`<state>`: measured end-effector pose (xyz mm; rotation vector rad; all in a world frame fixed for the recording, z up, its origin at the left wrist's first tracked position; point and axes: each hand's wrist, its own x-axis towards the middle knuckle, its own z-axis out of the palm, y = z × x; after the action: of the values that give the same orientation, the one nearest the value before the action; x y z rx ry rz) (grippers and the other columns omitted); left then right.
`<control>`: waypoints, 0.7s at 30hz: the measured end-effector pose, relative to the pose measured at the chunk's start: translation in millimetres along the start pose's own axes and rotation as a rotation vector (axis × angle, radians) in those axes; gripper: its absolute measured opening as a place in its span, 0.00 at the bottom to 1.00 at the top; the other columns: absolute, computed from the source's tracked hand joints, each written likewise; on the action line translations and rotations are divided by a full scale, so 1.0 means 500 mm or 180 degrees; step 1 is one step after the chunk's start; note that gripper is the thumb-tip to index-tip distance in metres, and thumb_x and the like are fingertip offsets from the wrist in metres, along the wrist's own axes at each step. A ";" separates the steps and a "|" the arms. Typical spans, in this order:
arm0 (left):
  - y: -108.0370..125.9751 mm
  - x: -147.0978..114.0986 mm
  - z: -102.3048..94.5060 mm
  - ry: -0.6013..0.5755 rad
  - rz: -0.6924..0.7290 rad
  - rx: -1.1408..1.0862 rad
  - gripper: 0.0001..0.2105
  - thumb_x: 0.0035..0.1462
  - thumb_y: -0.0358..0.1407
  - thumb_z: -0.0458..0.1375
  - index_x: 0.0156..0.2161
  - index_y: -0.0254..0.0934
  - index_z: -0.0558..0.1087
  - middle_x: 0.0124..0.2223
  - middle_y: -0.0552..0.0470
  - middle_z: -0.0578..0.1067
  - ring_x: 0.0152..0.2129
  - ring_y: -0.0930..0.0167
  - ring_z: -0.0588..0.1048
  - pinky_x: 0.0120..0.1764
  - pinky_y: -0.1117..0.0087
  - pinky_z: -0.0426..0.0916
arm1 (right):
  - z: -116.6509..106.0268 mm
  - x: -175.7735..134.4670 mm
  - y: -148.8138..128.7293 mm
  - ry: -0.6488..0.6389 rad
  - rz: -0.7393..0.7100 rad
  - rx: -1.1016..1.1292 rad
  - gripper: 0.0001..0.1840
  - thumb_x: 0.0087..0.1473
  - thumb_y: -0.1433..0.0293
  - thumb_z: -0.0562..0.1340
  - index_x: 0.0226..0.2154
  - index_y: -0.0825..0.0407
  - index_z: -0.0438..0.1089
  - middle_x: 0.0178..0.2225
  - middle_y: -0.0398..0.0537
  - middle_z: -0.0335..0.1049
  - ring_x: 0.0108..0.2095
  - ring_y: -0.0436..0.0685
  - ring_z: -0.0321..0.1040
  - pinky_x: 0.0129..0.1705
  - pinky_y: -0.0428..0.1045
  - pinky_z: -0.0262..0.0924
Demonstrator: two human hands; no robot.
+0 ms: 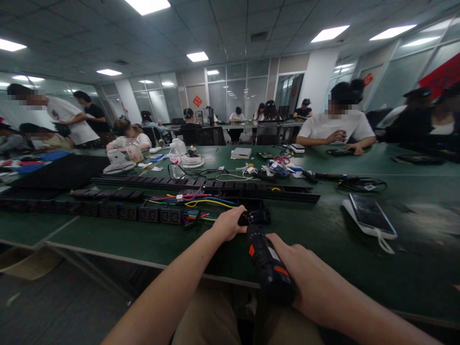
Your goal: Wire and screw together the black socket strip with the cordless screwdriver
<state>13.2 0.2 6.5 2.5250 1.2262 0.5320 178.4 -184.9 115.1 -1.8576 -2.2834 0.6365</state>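
My right hand [296, 266] is wrapped around a black cordless screwdriver [268, 263] with orange marks, its nose pointing away from me. The tip meets a small black part [245, 219] that my left hand [230, 224] pinches at the table's near side. Just beyond my left fingers lies a black housing piece [259, 216]. Red, blue and yellow wires [204, 203] run leftward from there to a long black power strip [147, 213] with a row of sockets. What the screwdriver's tip touches is too small to make out.
A second long strip [201, 183] lies behind. On the right are a phone on a white stand [372, 215] and a coiled black cable [362, 184]. A plastic bottle [176, 163], small white fans [192, 161] and red-handled scissors [282, 160] stand farther back. A person [336, 122] sits across the table.
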 end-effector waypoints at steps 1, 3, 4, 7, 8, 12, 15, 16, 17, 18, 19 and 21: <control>0.000 0.000 0.000 -0.0016 -0.0014 -0.0008 0.23 0.51 0.40 0.65 0.51 0.44 0.65 0.50 0.51 0.73 0.47 0.64 0.72 0.47 0.68 0.65 | 0.001 0.000 0.002 -0.0005 0.0002 -0.0012 0.26 0.47 0.74 0.62 0.50 0.51 0.58 0.38 0.54 0.71 0.40 0.65 0.71 0.38 0.53 0.59; 0.000 0.000 0.000 -0.0012 -0.0004 -0.0012 0.23 0.51 0.40 0.65 0.51 0.44 0.64 0.50 0.51 0.73 0.47 0.64 0.72 0.47 0.68 0.65 | 0.005 0.001 0.006 -0.0009 0.0000 -0.0055 0.27 0.46 0.73 0.63 0.50 0.50 0.58 0.38 0.53 0.70 0.40 0.66 0.71 0.38 0.54 0.59; -0.001 0.000 0.000 0.0004 0.0027 -0.0010 0.23 0.51 0.40 0.65 0.51 0.44 0.64 0.49 0.51 0.73 0.46 0.64 0.73 0.46 0.68 0.66 | 0.006 0.002 0.008 -0.0015 0.0007 -0.0075 0.27 0.46 0.73 0.63 0.50 0.50 0.57 0.38 0.53 0.70 0.40 0.66 0.71 0.38 0.54 0.59; -0.005 0.000 0.003 0.0054 0.0108 0.0019 0.22 0.52 0.42 0.64 0.51 0.43 0.64 0.48 0.51 0.73 0.45 0.64 0.73 0.44 0.68 0.66 | 0.006 0.004 0.008 -0.0036 0.0044 -0.0123 0.28 0.47 0.73 0.63 0.51 0.49 0.56 0.39 0.54 0.70 0.39 0.66 0.71 0.38 0.54 0.59; -0.006 0.001 0.004 0.0065 0.0122 0.0029 0.22 0.52 0.42 0.64 0.50 0.43 0.64 0.48 0.51 0.73 0.44 0.64 0.73 0.44 0.69 0.66 | 0.006 0.004 0.007 -0.0040 0.0069 -0.0138 0.28 0.47 0.73 0.63 0.51 0.49 0.56 0.39 0.54 0.70 0.39 0.66 0.70 0.38 0.54 0.59; -0.011 0.002 0.009 0.0106 0.0155 0.0048 0.21 0.52 0.42 0.64 0.50 0.43 0.65 0.47 0.52 0.73 0.44 0.64 0.74 0.43 0.69 0.67 | 0.002 0.003 0.000 -0.0078 0.0109 -0.0164 0.29 0.46 0.73 0.63 0.51 0.49 0.56 0.39 0.55 0.69 0.40 0.66 0.70 0.38 0.54 0.59; -0.012 0.003 0.011 0.0128 0.0165 0.0061 0.22 0.52 0.42 0.64 0.50 0.43 0.65 0.48 0.52 0.73 0.43 0.64 0.74 0.43 0.69 0.67 | 0.001 0.002 -0.002 -0.0093 0.0109 -0.0167 0.29 0.46 0.74 0.63 0.51 0.50 0.56 0.40 0.55 0.70 0.40 0.66 0.70 0.38 0.54 0.59; -0.012 0.003 0.011 0.0127 0.0160 0.0063 0.22 0.52 0.42 0.64 0.50 0.43 0.65 0.48 0.52 0.73 0.44 0.64 0.74 0.44 0.69 0.67 | 0.001 0.001 -0.002 -0.0084 0.0110 -0.0167 0.28 0.46 0.74 0.63 0.51 0.50 0.56 0.40 0.56 0.70 0.40 0.65 0.70 0.38 0.54 0.59; -0.011 0.002 0.010 0.0122 0.0148 0.0061 0.22 0.52 0.42 0.64 0.50 0.43 0.65 0.48 0.51 0.73 0.44 0.64 0.74 0.44 0.69 0.67 | 0.002 0.001 0.000 -0.0074 0.0099 -0.0162 0.28 0.47 0.73 0.63 0.51 0.50 0.56 0.40 0.55 0.70 0.39 0.65 0.70 0.37 0.53 0.59; -0.010 0.002 0.009 0.0108 0.0133 0.0055 0.22 0.52 0.42 0.64 0.50 0.43 0.65 0.48 0.51 0.73 0.44 0.64 0.74 0.44 0.69 0.67 | 0.004 0.001 0.001 -0.0052 0.0084 -0.0163 0.28 0.47 0.73 0.63 0.51 0.50 0.56 0.39 0.55 0.70 0.39 0.65 0.71 0.37 0.53 0.59; -0.008 0.002 0.008 0.0096 0.0124 0.0049 0.22 0.52 0.42 0.64 0.50 0.43 0.65 0.48 0.51 0.73 0.44 0.64 0.74 0.44 0.69 0.67 | 0.006 0.001 0.004 -0.0026 0.0065 -0.0161 0.28 0.47 0.72 0.63 0.51 0.50 0.56 0.39 0.55 0.70 0.39 0.65 0.71 0.36 0.52 0.58; -0.005 0.001 0.005 0.0072 0.0107 0.0041 0.22 0.52 0.42 0.64 0.50 0.43 0.65 0.48 0.51 0.73 0.44 0.64 0.74 0.44 0.68 0.67 | 0.011 0.003 0.008 0.0012 0.0021 -0.0157 0.28 0.47 0.72 0.63 0.51 0.49 0.56 0.39 0.54 0.70 0.38 0.65 0.71 0.36 0.52 0.58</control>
<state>12.9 1.7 3.5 2.5611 1.2008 0.5639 180.0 -184.2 108.3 -1.8869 -2.3120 0.5822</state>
